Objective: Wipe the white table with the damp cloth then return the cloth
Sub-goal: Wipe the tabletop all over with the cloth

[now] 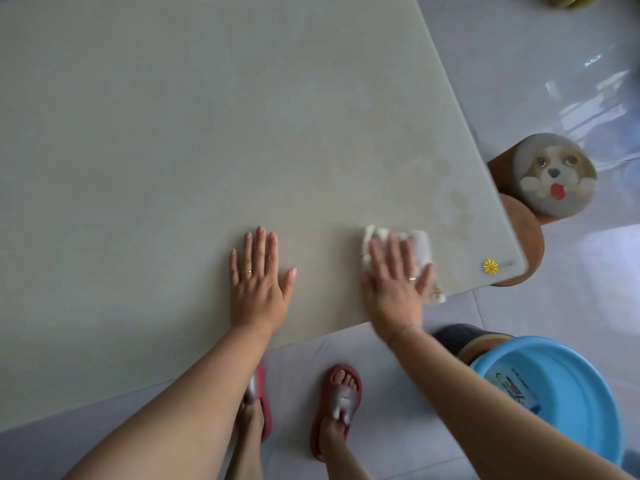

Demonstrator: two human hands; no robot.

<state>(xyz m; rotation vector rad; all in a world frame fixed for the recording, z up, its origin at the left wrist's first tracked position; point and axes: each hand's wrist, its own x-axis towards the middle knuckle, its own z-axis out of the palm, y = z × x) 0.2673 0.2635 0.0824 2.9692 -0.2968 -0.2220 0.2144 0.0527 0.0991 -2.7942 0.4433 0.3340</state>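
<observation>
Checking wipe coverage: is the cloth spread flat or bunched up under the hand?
Bunched. The cloth lies crumpled in folds under the right hand, whose straight fingers press it onto the white table near its corner.

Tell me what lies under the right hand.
A white cloth, pressed flat on the table by the right hand. The hand covers the cloth's middle; only its edges show.

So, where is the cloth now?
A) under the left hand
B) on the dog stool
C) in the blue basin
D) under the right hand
D: the white cloth lies on the white table under the flat right hand, near the corner with the yellow sticker.
</observation>
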